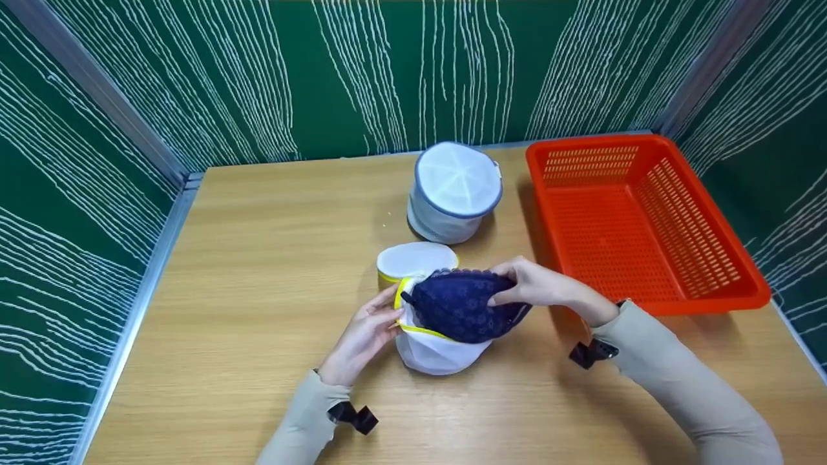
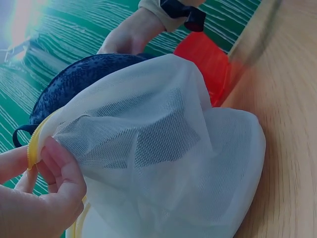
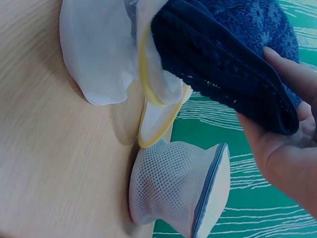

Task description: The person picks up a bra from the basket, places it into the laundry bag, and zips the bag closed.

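Here, left fingers (image 2: pixel 67 171) grip white bag (image 1: pixel 436 356), right fingers (image 3: pixel 291 73) navy garment (image 1: pixel 455 307); mesh pouch (image 1: pixel 459 181) behind; basket (image 1: pixel 594 239) rightward.

You can't read any txt, brand, no. or sign in the head view or either wrist view. The wavy white lines on the green wall (image 1: pixel 404 58) aren't letters or nos., & you get no legible label on the dark blue lace garment (image 1: pixel 455 307), the yellow-trimmed white bag (image 1: pixel 440 359), the grey-blue-rimmed bag (image 1: pixel 459 179) or the red basket (image 1: pixel 678 306).
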`<action>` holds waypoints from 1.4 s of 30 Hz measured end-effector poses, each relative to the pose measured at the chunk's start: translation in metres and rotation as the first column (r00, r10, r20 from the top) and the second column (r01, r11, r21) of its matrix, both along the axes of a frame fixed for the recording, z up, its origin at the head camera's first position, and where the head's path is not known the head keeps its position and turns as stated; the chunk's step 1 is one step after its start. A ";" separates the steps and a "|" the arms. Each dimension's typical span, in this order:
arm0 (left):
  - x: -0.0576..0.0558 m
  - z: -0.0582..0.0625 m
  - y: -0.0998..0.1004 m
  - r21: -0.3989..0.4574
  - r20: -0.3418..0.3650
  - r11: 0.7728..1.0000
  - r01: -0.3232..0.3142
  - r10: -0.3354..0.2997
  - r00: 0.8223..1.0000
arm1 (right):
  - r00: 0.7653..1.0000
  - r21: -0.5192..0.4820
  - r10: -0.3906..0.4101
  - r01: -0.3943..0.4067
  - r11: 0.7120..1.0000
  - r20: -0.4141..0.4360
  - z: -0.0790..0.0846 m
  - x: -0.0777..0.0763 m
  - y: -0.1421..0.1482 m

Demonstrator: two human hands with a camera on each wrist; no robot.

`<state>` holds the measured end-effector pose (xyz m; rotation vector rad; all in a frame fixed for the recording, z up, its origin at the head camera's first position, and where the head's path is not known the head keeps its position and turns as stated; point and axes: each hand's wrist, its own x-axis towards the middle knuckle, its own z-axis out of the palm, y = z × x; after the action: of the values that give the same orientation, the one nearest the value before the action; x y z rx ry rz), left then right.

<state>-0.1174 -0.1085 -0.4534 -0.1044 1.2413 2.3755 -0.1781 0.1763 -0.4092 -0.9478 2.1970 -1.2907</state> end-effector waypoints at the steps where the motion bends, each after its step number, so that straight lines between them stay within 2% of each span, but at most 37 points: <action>1: 0.000 0.000 0.000 0.001 0.001 1.000 0.002 -0.002 1.000 | 1.000 0.008 0.009 -0.009 1.000 -0.006 0.000 0.000 -0.001; 7: 0.002 0.001 0.001 -0.017 -0.008 1.000 -0.001 0.001 1.000 | 0.998 0.072 0.034 -0.030 0.997 -0.059 0.006 0.006 -0.009; 11: 0.004 0.003 0.002 -0.013 -0.012 1.000 -0.002 0.002 1.000 | 0.982 0.125 0.031 -0.007 0.992 -0.185 0.010 0.012 -0.018; 18: 0.006 0.005 0.006 0.015 -0.002 1.000 0.015 -0.015 1.000 | 0.919 0.252 0.020 0.087 0.964 -0.394 0.010 0.024 -0.036; 23: 0.008 0.008 0.009 0.017 0.016 1.000 0.016 -0.016 1.000 | 0.869 0.321 0.022 0.160 0.933 -0.495 0.009 0.031 -0.049; 28: 0.009 0.009 0.010 0.030 0.018 0.999 0.018 -0.018 1.000 | 0.849 0.357 0.015 0.206 0.911 -0.528 0.005 0.035 -0.062; 31: 0.009 0.010 0.011 0.043 0.011 0.999 0.023 -0.023 1.000 | 0.846 0.374 0.001 0.234 0.898 -0.533 0.003 0.035 -0.068; 33: 0.009 0.009 0.010 0.045 0.008 0.999 0.020 -0.021 1.000 | 0.853 0.357 -0.031 0.251 0.900 -0.521 0.001 0.035 -0.071; 35: 0.008 0.009 0.009 0.043 0.008 0.999 0.014 -0.014 1.000 | 0.870 0.312 -0.095 0.273 0.910 -0.485 -0.001 0.035 -0.073; 38: 0.007 0.008 0.007 0.042 0.024 0.999 -0.004 0.003 1.000 | 0.877 0.204 -0.210 0.322 0.925 -0.432 -0.005 0.037 -0.073; 42: 0.007 0.007 0.004 0.046 0.035 0.999 -0.027 0.025 0.999 | 0.866 0.067 -0.331 0.382 0.922 -0.376 -0.013 0.041 -0.067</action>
<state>-0.1105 -0.1042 -0.4461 -0.1471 1.1746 2.4127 -0.1374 0.1094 -0.4225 -0.7928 2.8167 -1.1616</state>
